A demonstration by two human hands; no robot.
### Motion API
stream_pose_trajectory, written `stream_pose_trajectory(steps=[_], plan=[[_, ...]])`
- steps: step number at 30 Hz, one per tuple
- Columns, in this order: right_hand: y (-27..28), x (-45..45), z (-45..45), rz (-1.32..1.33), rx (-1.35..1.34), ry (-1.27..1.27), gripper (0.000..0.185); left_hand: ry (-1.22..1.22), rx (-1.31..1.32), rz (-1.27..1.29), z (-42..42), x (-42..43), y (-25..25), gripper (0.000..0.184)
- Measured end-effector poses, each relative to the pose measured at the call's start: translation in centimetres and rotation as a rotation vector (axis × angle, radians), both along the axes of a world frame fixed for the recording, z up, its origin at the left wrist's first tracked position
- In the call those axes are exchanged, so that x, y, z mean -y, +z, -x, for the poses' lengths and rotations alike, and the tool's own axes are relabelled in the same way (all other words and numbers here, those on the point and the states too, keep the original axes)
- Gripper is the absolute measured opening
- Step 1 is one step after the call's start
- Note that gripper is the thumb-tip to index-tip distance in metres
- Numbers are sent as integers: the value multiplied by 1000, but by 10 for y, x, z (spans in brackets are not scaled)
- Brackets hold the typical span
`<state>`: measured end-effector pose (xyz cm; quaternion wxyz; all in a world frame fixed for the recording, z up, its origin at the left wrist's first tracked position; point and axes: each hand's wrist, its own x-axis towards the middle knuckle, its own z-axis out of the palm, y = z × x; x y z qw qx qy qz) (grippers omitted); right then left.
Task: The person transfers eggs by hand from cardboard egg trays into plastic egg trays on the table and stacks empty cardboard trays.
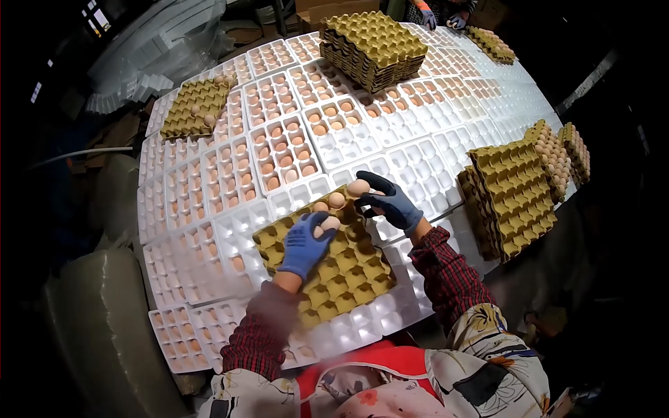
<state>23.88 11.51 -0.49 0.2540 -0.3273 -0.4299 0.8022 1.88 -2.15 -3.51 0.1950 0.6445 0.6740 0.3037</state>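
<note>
A yellow-brown egg tray (pixel 348 268) lies in front of me on white foam trays, most of its cups bare. My left hand (pixel 305 245), in a blue glove, is over its upper left part, with fingers closed round eggs (pixel 330 223). My right hand (pixel 391 204), in a dark-palmed blue glove, pinches an egg (pixel 358 187) at the tray's far edge. Between the hands, two more eggs (pixel 336 200) rest in the tray's far cups. White foam trays (pixel 343 147) with and without eggs surround it.
A tall stack of egg trays (pixel 374 49) stands at the far middle, another stack (pixel 512 198) at the right beside trays of eggs (pixel 556 164). A tray with a few eggs (pixel 194 108) lies far left. Another person's gloved hands (pixel 442 19) are at the far edge.
</note>
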Motion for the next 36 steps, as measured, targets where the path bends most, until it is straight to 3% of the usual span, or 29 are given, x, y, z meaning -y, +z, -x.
stream_pose_trajectory(steps=[2, 3, 4, 5, 6, 8, 9, 10, 12, 14, 16, 17, 18, 20, 21, 22, 24, 25, 28, 29, 32, 33, 34, 36], plan=[[-10, -13, 4, -184, 116, 70, 47, 104, 1060, 162, 21, 5, 9, 51], [-15, -17, 13, -607, 300, 117, 45, 118, 1327, 154, 28, 9, 25, 51], [-12, -15, 29, -1033, 483, 165, 44, 133, 1396, 141, 33, 6, 36, 51], [-9, -9, 43, -1324, 781, 245, 36, 117, 1242, 220, 42, -4, 31, 49], [4, -1, 60, -1410, 1043, 448, 28, 99, 1083, 293, 49, -15, 23, 48], [-19, 6, 89, -1628, 1352, 478, 26, -19, 115, 101, 35, -36, 20, 42], [-10, 8, 95, -1584, 1343, 536, 27, 48, -319, 100, 19, -40, 14, 38], [-1, 9, 97, -1538, 1335, 592, 29, 69, -562, 250, 3, -45, 21, 35], [-6, 0, 88, -1619, 1322, 515, 22, 44, -761, 263, -3, -55, 9, 33], [-5, -12, 69, -1310, 1045, 329, 29, 3, -613, 185, 7, -51, 11, 32], [-11, -44, 48, -869, 650, 84, 45, 43, -268, 148, 32, -52, 12, 33], [-20, -62, 43, -755, 617, -5, 45, -8, 8, 56, 50, -57, 14, 42], [-25, -75, 41, -634, 581, -89, 44, 141, 592, 495, 52, -66, 43, 44], [-39, -110, 45, -958, 901, -109, 47, 234, 1109, 418, 52, -84, 49, 44], [-43, -122, 50, -932, 1034, -88, 48, 154, 1116, 371, 55, -103, 35, 42], [-46, -134, 55, -931, 1194, -6, 46, 115, 814, 415, 62, -126, 21, 47], [-32, -139, 64, -924, 1300, 141, 44, 1, 195, 24, 52, -161, -13, 48], [-33, -148, 66, -940, 1340, 275, 48, -26, -129, 95, 45, -175, -9, 46], [-24, -174, 71, -877, 1341, 238, 52, -67, -520, 309, 20, -201, -3, 40], [-22, -178, 70, -814, 1207, 60, 51, -73, -570, 353, 15, -206, -1, 39], [-58, -194, 75, -1222, 911, -321, 48, -47, -474, 162, 23, -221, -19, 36], [-77, -197, 76, -1319, 1018, -296, 46, -45, -465, 73, 27, -229, -30, 35], [-75, -193, 72, -1216, 1224, -34, 45, -108, -470, 179, 31, -238, -28, 36], [-85, -171, 60, -1277, 1258, -190, 44, -84, -453, 276, 30, -247, -26, 37]])
